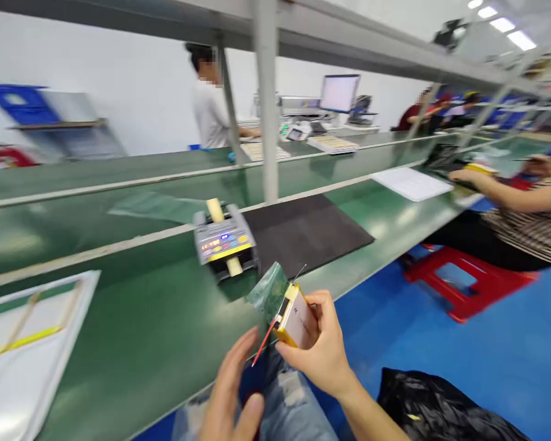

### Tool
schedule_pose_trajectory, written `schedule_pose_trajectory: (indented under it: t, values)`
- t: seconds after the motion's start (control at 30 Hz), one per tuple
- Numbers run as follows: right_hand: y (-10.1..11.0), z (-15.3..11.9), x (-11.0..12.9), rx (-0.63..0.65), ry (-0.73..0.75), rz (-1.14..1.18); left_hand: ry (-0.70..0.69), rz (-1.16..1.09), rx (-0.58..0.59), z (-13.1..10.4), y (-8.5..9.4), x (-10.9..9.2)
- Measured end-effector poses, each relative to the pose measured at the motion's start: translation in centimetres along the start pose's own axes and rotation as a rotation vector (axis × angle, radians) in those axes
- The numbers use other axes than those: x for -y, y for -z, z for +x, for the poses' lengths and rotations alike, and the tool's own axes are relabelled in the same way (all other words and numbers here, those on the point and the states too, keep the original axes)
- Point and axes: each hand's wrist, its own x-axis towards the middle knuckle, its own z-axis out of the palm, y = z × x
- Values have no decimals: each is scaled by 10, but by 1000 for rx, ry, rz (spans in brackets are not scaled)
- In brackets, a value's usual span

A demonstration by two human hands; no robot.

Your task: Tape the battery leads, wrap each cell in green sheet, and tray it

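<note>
The person's right hand (328,346) is grasping a pouch battery pack (300,321) with yellow edges, the thumb at its near side and the other fingers around its right side. The battery pack is held tilted, at the near edge of the green bench (156,343), above the person's knees. A red wire (263,344) comes out of its left end and points downward to the near left. A piece of green translucent film (270,291) stands at the far left side of the pack; whether it is attached cannot be told. The left hand (229,389) holds nothing visible; its fingers are released and spread from the thumb, just beside the red wire, but blurred, so one cannot tell if they touch it.

Beyond the hands, a tape dispenser (224,242) with a lit display is on the bench, with a short yellowish strip (234,266) at its near side. A black mat (307,233) lies right of it. A white tray (76,331) lies at the left. Farther right, a co-worker in a striped top (532,223) sits near a red stool (505,282).
</note>
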Motion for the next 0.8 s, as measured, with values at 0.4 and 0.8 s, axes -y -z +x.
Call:
schedule_pose_trajectory:
  t: [0.4,0.8]
  values:
    - [-100,-70,39,613,-72,128,116,-305,118,-45,68,-16]
    - [-84,-11,22,441,60,-51,281,-1077,66,-66,81,22]
